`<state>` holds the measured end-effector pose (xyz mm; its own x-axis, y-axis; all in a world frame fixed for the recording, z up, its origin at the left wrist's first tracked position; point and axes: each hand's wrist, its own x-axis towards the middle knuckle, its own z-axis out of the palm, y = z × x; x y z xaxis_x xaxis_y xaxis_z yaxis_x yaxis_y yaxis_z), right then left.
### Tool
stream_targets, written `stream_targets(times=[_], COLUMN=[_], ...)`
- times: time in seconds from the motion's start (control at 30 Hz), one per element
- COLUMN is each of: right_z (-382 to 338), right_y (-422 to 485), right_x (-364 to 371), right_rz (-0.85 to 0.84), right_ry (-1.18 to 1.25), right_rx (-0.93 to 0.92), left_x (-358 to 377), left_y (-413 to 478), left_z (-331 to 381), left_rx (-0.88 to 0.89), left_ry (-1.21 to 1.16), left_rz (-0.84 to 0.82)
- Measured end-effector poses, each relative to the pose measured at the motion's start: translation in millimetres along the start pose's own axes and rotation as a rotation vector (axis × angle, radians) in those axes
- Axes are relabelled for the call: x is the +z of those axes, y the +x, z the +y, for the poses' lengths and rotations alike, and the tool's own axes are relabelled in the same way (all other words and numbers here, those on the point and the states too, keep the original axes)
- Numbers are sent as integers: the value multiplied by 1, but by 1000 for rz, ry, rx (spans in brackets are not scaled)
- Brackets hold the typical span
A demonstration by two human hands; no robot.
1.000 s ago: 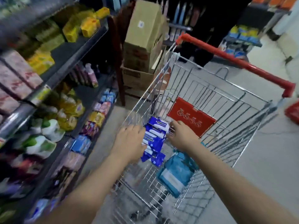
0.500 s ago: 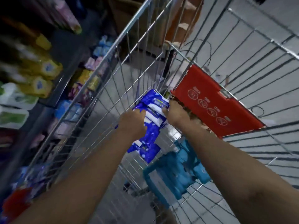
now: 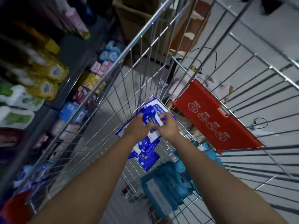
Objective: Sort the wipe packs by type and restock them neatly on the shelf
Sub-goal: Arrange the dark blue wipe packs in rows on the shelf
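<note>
Here's what my feed shows: both arms reach down into the wire cart (image 3: 113, 88), which is a grid of thin, shiny steel rods. The blue wipe packs (image 3: 148, 152) are inside it, toward the far left corner. They're soft, flat pouches in glossy, crinkly film, deep blue with white label panels. The top one has "75%" printed on it, upside down from where I'm looking. It looks like several bunched together, with a few drooping below the grips.

The left grip (image 3: 137, 128) is curled over the bundle from the left. The right grip (image 3: 168, 129) is closed on it from the right, fingers pinching at a white label. So both are holding the same bundle, and they're nearly touching each other.

Lower in the cart, nearer me, there are teal packs (image 3: 163, 183). They're bigger and boxier, duller-looking, with a pale panel. A red flap (image 3: 215, 120) of stiff, smooth plastic with white circle icons sits against the cart's right-hand wire panel.

The shelf (image 3: 71, 50) runs along the left, dark and flat. It's stocked with puffy yellow packs (image 3: 48, 73) and smaller pink and blue ones lower down, all pretty blurred. A brown cardboard box (image 3: 129, 18) sits beyond the cart.
</note>
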<state>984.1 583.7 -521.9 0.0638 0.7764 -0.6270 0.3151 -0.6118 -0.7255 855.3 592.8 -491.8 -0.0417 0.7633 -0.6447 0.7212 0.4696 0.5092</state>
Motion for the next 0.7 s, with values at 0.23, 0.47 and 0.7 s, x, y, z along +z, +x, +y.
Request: stream_targets(times=[0.23,0.47,0.7], right_z=[-48,-150,-267], right_y=[-77,-202,-367], right_x=[-7,4,167], right_rz=[-251,-339,-472], right_ry=[741,666,106], right_rx=[224,-32,-565], left_x=[-62,-193,-355], left_y=[-66,-209,-384], left_z=[27,2,-146], left_rx=[107,510,654], left_ry=[-226,-231,27], left_rz=[-7,-127,81])
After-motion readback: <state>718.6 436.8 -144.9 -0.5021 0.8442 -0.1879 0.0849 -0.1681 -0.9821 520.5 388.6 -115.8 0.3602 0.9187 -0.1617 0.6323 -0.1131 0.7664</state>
